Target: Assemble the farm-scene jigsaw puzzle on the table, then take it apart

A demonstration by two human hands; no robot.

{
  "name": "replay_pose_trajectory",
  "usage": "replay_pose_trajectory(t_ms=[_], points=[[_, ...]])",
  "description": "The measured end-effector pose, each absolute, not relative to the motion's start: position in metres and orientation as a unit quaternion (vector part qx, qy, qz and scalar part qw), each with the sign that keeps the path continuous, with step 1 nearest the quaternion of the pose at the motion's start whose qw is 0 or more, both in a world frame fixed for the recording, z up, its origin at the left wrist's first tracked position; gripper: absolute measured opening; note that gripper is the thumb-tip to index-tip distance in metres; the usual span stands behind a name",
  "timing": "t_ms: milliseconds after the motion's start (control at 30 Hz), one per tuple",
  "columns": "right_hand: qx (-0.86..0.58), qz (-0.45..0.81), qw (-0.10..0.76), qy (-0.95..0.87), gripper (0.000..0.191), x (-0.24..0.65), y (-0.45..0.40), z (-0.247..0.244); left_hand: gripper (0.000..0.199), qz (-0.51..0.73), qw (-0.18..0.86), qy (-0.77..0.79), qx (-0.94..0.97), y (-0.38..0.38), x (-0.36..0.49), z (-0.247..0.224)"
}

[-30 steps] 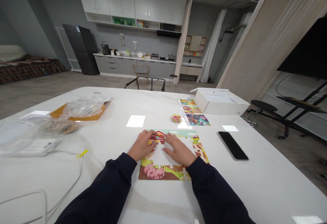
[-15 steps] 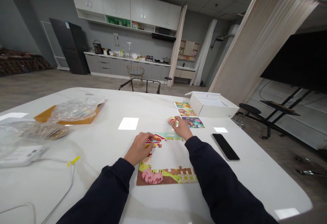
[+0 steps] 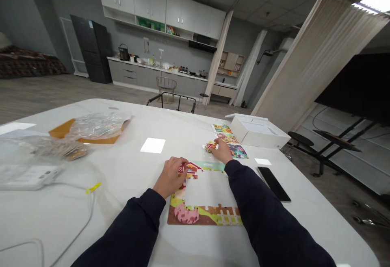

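My left hand (image 3: pixel 171 175), fingers curled, rests at the flat multicoloured puzzle border (image 3: pixel 186 215); press lightly. My right hand (image 3: pixel 222 151), grip narrow, is at the small red-and-yellow piece pile (image 3: pixel 209 147) beyond it on the glossy white surface (image 3: pixel 178 126). Whether either holds a piece, I cannot tell. Pinch edges.

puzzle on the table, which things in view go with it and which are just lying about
Belong:
puzzle, left hand at its far left corner
loose pieces, at the fingertips of the right hand
printed pictures, probably, being bright scenes like it

Lying about:
phone
cable with yellow tag
white box and plastic packaging, though perhaps the puzzle's own
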State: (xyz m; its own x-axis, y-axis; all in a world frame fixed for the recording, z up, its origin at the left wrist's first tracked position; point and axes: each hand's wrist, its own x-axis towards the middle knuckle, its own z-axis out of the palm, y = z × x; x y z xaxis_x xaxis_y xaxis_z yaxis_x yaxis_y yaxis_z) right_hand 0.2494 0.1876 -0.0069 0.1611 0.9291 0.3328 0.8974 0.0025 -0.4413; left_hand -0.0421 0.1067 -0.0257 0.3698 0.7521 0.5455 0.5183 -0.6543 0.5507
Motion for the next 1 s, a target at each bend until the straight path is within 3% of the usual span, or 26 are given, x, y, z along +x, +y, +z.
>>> replay_pose_trajectory(t_ms=[167,300,467,633,867,1000], points=[[-0.616,0.038,0.418,-0.667,0.042,0.22,0.138,0.022,0.017,0.419,0.147,0.388,0.808,0.105,-0.042,-0.021],[-0.564,0.113,0.491,-0.654,0.044,0.18,0.075,0.029,0.031,0.439,0.15,0.343,0.817,0.099,-0.041,-0.014],[-0.567,0.251,0.52,-0.588,0.051,0.158,0.047,0.012,0.032,0.453,0.187,0.274,0.827,0.088,-0.036,-0.005],[-0.568,0.311,0.526,-0.551,0.058,0.161,0.054,-0.007,0.033,0.46,0.202,0.291,0.814,0.085,-0.033,-0.003],[-0.554,0.338,0.536,-0.539,0.051,0.159,0.053,-0.012,0.022,0.439,0.224,0.276,0.825,0.085,-0.031,-0.003],[-0.537,0.441,0.538,-0.477,0.054,0.161,0.054,-0.006,0.024,0.442,0.226,0.283,0.821,0.086,-0.029,-0.006]])
